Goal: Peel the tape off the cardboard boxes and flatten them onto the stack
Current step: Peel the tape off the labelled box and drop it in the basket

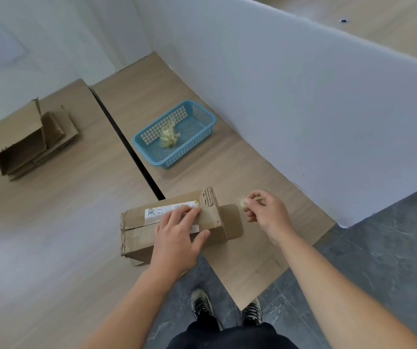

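Note:
A brown cardboard box (139,230) with a white label lies at the near edge of the wooden table, its right end flaps folded open. My left hand (177,238) rests flat on the box top, thumb against its near side. To the right of the box, my right hand (265,210) pinches a small wad of yellowish tape (243,204) between its fingertips. A stack of flattened cardboard (36,142) lies at the far left, with one partly folded box on top.
A blue plastic basket (202,137) stands beyond the box and holds a clump of crumpled tape (168,136). A white partition wall (303,109) runs along the table's right side. A dark gap (126,144) separates the two tabletops. My shoes show on the grey floor below.

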